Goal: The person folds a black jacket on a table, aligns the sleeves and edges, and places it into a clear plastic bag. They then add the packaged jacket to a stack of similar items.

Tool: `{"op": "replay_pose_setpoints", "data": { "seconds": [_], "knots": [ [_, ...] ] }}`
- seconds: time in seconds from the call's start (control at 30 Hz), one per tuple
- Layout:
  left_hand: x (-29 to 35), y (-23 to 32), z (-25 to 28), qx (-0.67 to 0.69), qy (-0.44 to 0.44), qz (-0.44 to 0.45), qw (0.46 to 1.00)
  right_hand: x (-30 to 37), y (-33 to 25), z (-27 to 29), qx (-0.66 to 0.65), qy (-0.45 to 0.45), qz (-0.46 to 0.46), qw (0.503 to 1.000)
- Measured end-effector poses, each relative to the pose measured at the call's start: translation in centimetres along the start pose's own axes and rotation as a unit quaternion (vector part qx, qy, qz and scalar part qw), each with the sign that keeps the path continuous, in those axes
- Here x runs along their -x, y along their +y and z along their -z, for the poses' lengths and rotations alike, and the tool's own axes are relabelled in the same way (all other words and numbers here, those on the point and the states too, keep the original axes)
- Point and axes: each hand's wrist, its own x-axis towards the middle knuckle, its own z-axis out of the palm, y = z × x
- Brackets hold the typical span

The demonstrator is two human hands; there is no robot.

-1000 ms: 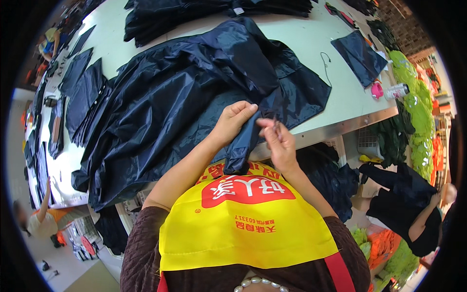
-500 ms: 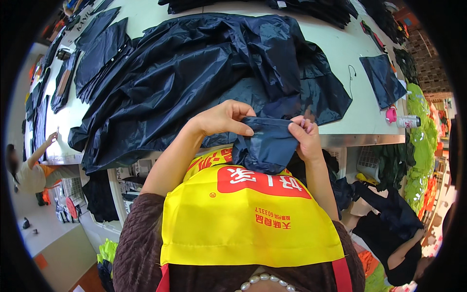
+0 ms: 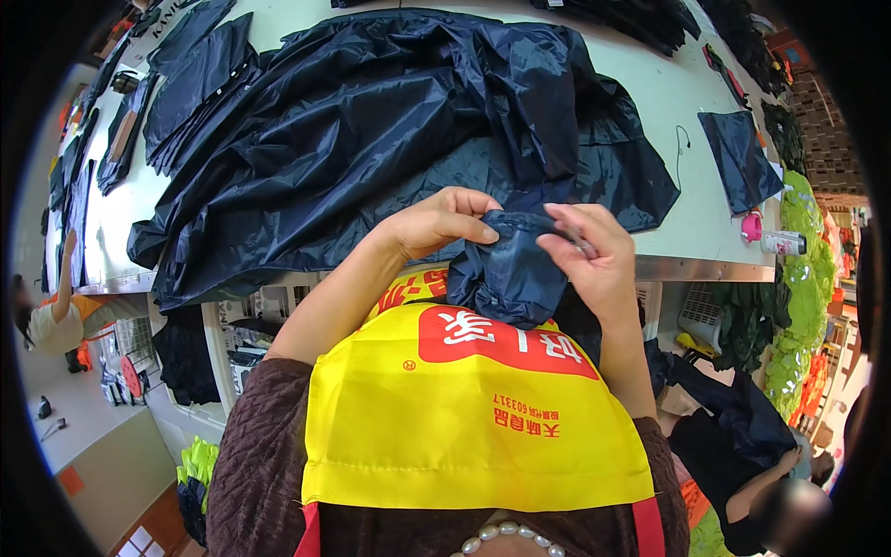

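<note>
My left hand point(image 3: 444, 223) pinches the upper left edge of a small dark navy piece of thin, shiny fabric point(image 3: 512, 274), thumb on the near side. The piece hangs bunched in front of my yellow apron point(image 3: 445, 436). At its upper right edge is my right hand point(image 3: 599, 260), slightly blurred, with thumb and forefinger apart and the other fingers curled. Just beyond my hands, a large crumpled sheet of the same dark fabric point(image 3: 371, 139) covers much of the white table.
Folded dark pieces point(image 3: 200, 102) lie at the left of the white table point(image 3: 687, 204). On the right are a flat dark piece point(image 3: 740, 162), a pink ring-shaped item point(image 3: 752, 226) and a small bottle point(image 3: 782, 243). Another person point(image 3: 742, 473) is at the lower right, one point(image 3: 60, 316) at far left.
My right thumb and forefinger have come off the fabric's upper right edge and spread apart. My left hand keeps its pinch. The small piece is more bunched, and the view has shifted slightly.
</note>
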Motion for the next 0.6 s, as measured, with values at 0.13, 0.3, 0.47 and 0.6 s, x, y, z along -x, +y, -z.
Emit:
{"op": "replay_pose_setpoints", "data": {
  "seconds": [0.13,0.3,0.47,0.6],
  "knots": [
    [0.0,-0.3,-0.2,0.009,0.051,0.001,0.999,-0.6,0.5,-1.2,0.097,-0.052,0.062,0.992],
    [-0.1,1.1,-2.8,-0.187,0.183,0.030,0.965,-1.0,0.6,-1.2,0.254,-0.059,0.206,0.943],
    [-0.7,0.6,-3.2,-0.224,0.186,-0.067,0.954,-0.9,-2.3,-2.1,0.281,-0.085,0.179,0.939],
    [-0.6,0.2,-2.9,-0.144,0.161,-0.056,0.975,-1.2,-2.2,-1.7,0.007,-0.127,-0.041,0.991]
  ]
}}
